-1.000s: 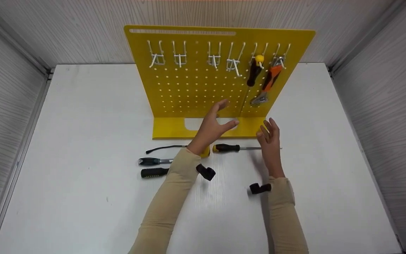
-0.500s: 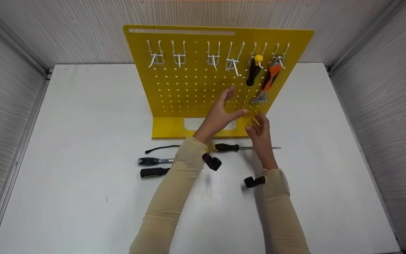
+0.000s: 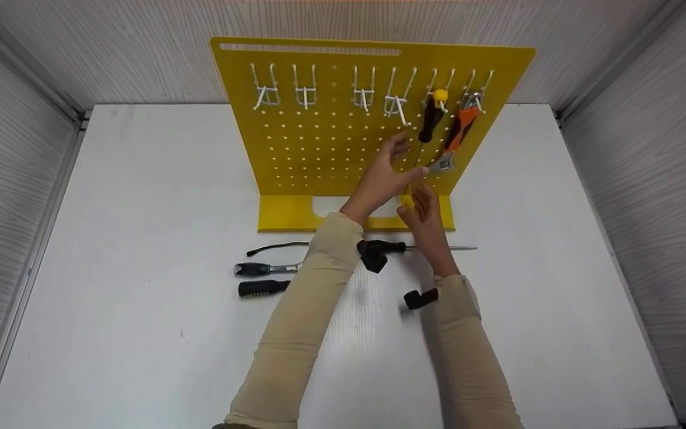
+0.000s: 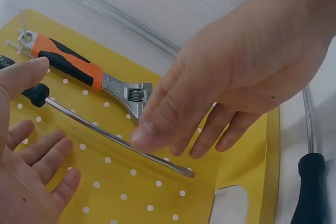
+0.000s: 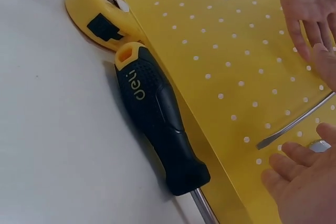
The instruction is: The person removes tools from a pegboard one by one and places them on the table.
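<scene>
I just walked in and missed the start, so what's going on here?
A person is reaching toward a yellow pegboard. The left grip and right grip are near a hanging screwdriver, neither visibly holding it. A wrench hangs beside it. On the table before the board sit another screwdriver and a tape measure, with more dark-handled tools further left.
</scene>
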Motion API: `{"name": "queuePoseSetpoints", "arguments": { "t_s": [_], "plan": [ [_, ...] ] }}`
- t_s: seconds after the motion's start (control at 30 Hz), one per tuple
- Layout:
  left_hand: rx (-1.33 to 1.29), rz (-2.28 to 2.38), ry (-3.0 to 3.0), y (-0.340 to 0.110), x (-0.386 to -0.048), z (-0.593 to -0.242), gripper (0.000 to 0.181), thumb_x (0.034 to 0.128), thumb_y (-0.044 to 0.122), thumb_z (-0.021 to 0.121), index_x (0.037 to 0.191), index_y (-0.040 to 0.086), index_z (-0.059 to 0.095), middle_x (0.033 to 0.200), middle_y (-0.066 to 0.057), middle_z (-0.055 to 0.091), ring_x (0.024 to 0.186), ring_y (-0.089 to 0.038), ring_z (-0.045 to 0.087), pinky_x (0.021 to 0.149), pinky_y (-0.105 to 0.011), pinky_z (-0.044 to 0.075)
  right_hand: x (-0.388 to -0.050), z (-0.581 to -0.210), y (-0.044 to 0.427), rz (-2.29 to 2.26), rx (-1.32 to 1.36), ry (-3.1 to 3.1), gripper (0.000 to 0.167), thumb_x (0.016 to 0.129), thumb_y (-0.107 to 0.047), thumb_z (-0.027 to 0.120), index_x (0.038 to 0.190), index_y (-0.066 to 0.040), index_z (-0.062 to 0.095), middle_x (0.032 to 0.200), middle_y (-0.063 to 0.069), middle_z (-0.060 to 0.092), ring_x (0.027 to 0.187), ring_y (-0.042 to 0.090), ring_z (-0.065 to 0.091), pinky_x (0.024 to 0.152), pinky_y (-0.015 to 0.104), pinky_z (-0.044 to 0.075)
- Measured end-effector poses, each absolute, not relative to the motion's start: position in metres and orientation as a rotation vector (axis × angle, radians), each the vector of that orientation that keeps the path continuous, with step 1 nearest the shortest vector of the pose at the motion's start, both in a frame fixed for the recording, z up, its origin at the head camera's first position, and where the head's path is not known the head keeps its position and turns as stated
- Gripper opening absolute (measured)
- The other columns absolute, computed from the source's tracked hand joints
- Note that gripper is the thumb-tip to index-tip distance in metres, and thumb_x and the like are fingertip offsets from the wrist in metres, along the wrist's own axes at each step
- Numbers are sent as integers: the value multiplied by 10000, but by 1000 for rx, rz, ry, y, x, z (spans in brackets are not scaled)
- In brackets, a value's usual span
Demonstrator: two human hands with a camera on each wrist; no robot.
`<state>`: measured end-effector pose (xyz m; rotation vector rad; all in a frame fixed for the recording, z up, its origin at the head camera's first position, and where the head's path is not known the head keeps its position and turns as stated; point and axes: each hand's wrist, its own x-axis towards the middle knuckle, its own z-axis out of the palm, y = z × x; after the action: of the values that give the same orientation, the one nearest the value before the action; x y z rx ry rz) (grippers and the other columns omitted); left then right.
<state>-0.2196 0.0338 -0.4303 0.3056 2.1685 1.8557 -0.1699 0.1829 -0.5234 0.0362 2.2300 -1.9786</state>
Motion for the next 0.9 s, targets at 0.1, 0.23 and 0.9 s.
{"name": "queuePoseSetpoints", "arguments": {
  "t_s": [0.1, 0.23, 0.9],
  "plan": [
    [314, 1846, 2180, 36, -222, -429, 787, 872, 333, 707, 1508, 219, 258, 1502, -29, 382, 1393, -153, 373, 1142, -374, 338, -172, -525, 182, -1951, 50, 2253, 830, 901, -452, 628, 1531, -251, 126, 1605, 23, 172, 1485, 165, 189, 1222, 362, 140],
    [347, 1861, 2177, 38, -223, -427, 780, 876, 295, 707, 1507, 194, 261, 1482, -66, 395, 1374, -175, 394, 1133, -367, 350, -175, -527, 180, -1956, 41, 2261, 805, 914, -432, 621, 1530, -266, 129, 1592, 29, 207, 1476, 166, 214, 1220, 373, 145],
    [403, 1812, 2193, 38, -225, -432, 743, 885, 266, 697, 1491, 171, 277, 1326, -78, 518, 1217, -192, 515, 1012, -275, 445, -170, -530, 179, -2001, 127, 2201, 644, 954, -249, 603, 1501, -242, 263, 1412, 101, 435, 1259, 237, 482, 1084, 384, 403]
  ]
}}
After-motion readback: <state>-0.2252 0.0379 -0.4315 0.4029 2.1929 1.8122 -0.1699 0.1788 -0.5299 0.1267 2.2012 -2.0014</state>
